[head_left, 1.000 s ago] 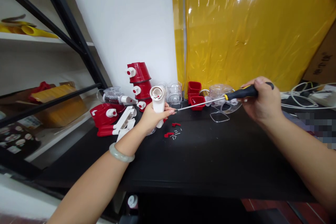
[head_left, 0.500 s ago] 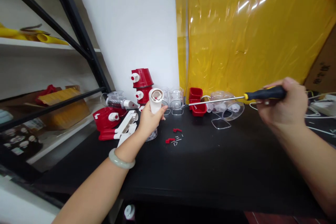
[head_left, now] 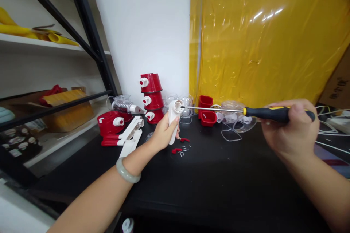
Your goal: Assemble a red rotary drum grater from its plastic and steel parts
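My left hand (head_left: 162, 135) is closed round a white plastic handle part (head_left: 174, 119), held upright above the black table (head_left: 213, 182) with its round end turned to the right. My right hand (head_left: 291, 131) grips the black and yellow handle of a long screwdriver (head_left: 262, 113). The steel shaft lies level and its tip sits in the round end of the white part. On the table just below lie two small red clips (head_left: 180, 145) and several tiny screws (head_left: 186, 150). A pale bangle (head_left: 127, 172) is on my left wrist.
Stacked red housings with white knobs (head_left: 151, 96) stand against the white wall. Red and white parts (head_left: 120, 131) lie to the left, clear cups (head_left: 186, 103), red trays (head_left: 206, 113) and clear lids (head_left: 236, 120) behind. Black shelving (head_left: 54, 80) at left, white cables (head_left: 330, 116) at right.
The white part has tilted so its round end faces right. My right hand swung the screwdriver from pointing past the part to level, with its tip now in that end.
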{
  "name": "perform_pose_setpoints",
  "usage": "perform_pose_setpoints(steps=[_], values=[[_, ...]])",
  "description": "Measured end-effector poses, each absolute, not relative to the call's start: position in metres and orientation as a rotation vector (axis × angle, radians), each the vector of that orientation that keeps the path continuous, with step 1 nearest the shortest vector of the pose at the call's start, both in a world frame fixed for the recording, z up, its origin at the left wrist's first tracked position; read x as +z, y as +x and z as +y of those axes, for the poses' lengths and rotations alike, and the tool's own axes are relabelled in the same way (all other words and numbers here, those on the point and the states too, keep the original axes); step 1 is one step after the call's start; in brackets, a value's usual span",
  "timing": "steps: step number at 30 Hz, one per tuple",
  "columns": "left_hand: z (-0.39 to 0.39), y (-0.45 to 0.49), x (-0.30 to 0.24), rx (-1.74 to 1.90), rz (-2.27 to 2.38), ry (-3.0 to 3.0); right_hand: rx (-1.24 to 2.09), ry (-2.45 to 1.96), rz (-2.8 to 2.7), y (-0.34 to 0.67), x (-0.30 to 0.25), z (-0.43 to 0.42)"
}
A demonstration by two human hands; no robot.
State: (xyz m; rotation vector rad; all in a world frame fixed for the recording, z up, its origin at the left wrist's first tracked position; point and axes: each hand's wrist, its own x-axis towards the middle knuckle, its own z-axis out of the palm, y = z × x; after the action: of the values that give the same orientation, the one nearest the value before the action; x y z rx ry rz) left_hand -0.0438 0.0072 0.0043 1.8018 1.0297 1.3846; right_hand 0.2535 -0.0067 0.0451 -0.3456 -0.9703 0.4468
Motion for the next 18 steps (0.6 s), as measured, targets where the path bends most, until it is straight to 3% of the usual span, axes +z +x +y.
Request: perform_pose_setpoints(steps=[18], values=[[0.0046, -0.0434, 0.0074, 1.362, 1.081, 1.902, 0.444, -0.354, -1.037, 0.2497, 0.0423, -0.0144]])
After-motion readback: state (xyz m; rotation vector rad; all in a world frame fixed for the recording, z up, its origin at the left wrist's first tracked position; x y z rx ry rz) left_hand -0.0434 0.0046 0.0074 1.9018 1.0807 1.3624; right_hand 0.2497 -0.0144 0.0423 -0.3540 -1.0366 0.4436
